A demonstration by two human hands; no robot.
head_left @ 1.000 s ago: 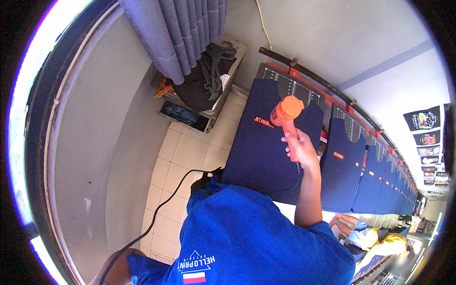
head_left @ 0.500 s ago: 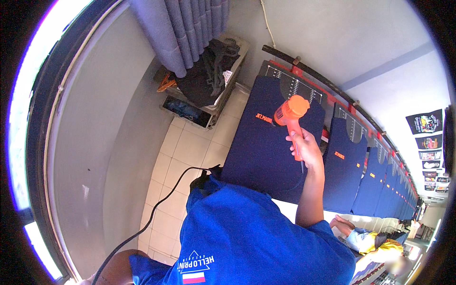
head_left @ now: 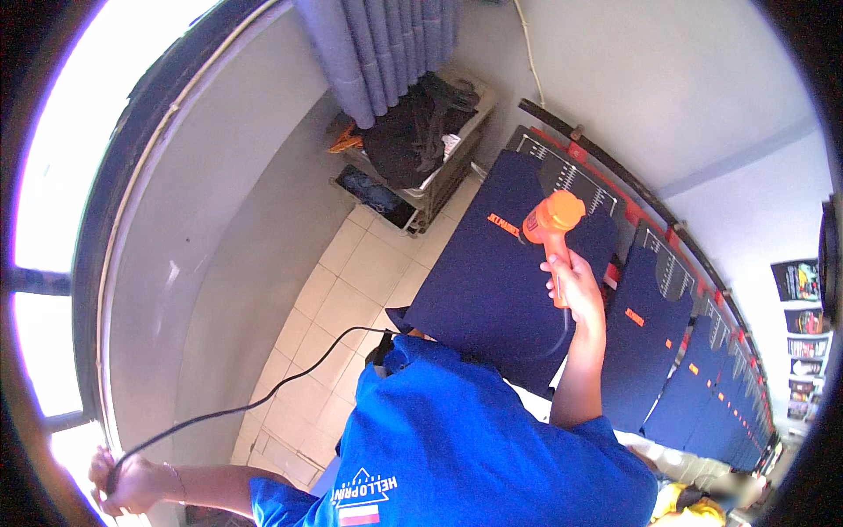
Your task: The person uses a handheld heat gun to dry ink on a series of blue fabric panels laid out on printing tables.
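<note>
My right hand [head_left: 580, 288] is wrapped round the handle of an orange hair dryer [head_left: 553, 215]. The dryer is held over a navy fabric piece [head_left: 479, 277] laid flat on a printing board, its nozzle beside a small orange print [head_left: 503, 225] on the cloth. Out at the lower left, my left hand [head_left: 132, 483] is closed on a black power cord [head_left: 263, 400]. From there the cord arcs across to the near edge of the fabric, and part of it shows below the dryer's handle.
More navy pieces [head_left: 641, 338] with orange prints run in a row to the right, along a dark rail [head_left: 615, 167]. A cart [head_left: 461, 145] with black cloth stands beyond the tiled floor [head_left: 360, 255]. A person in yellow [head_left: 694, 505] is at lower right; a window [head_left: 48, 351] is left.
My left hand has come into view at the lower left with the cord, which is now raised. The view has shifted, and the dryer remains over the same navy piece.
</note>
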